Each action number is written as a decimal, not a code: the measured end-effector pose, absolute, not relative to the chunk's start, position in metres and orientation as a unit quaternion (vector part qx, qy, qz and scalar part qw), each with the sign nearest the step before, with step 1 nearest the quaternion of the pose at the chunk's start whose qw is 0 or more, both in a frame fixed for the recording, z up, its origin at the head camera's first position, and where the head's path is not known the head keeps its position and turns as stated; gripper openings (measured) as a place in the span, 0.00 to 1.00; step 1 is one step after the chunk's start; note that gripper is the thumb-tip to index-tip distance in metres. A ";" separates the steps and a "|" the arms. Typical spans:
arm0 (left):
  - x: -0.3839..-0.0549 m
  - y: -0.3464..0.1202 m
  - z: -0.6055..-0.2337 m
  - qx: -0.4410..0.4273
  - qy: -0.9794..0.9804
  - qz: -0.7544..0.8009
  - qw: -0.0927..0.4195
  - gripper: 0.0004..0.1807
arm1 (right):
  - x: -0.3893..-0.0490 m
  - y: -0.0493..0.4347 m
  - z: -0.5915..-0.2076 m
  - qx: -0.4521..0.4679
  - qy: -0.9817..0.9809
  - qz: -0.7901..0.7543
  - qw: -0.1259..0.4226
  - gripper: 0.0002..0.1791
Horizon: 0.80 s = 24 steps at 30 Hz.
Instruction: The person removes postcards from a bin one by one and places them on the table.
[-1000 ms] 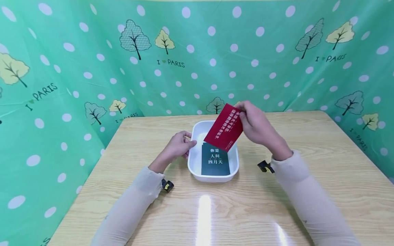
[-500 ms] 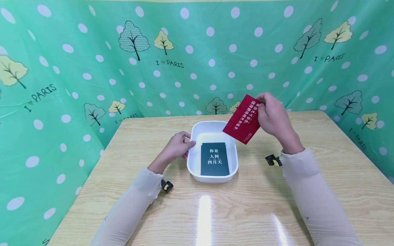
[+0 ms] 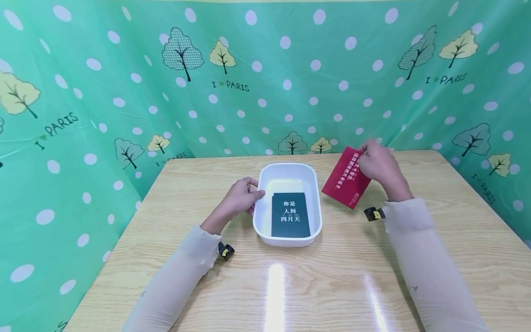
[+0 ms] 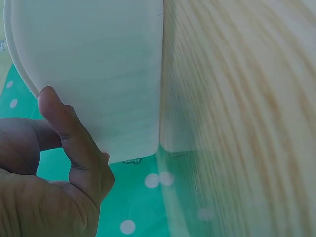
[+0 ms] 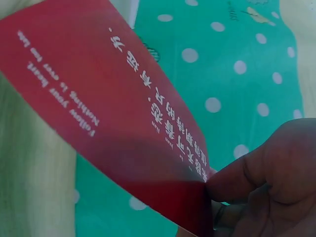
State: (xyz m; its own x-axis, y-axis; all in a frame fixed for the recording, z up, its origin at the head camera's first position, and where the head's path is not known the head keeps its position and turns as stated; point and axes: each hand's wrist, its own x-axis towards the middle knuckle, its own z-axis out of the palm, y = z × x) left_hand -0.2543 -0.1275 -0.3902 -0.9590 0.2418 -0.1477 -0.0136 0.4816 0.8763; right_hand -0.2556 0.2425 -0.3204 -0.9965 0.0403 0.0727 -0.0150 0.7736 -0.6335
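Observation:
In the head view a red card [image 3: 347,179] with white lettering is pinched at its far right corner by my right hand [image 3: 379,163]. The card hangs tilted to the right of a white plastic tub [image 3: 286,241], apart from it. The right wrist view shows my thumb pressing the bent corner of the card [image 5: 94,94]. My left hand [image 3: 242,197] grips the left rim of the tub, thumb over the edge. In the left wrist view the fingers [image 4: 81,148] lie against the tub's outer wall [image 4: 98,74]. Dark green cards [image 3: 290,221] with white lettering lie inside the tub, slightly offset.
The tub stands on a light wood-grain table [image 3: 323,286]. A green dotted curtain [image 3: 265,115] with printed trees hangs behind the table and along its left side. A black wrist-camera mount [image 3: 226,250] sits at the left cuff, another mount [image 3: 374,214] at the right.
My right hand has carried the red card from over the tub to the right, and lately downward toward the table. The left hand and the tub have stayed in place.

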 end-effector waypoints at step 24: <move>-0.254 -0.127 -0.390 0.056 0.849 0.508 0.132 0.22 | -0.274 0.250 -0.364 0.084 -0.954 0.266 -0.113 0.38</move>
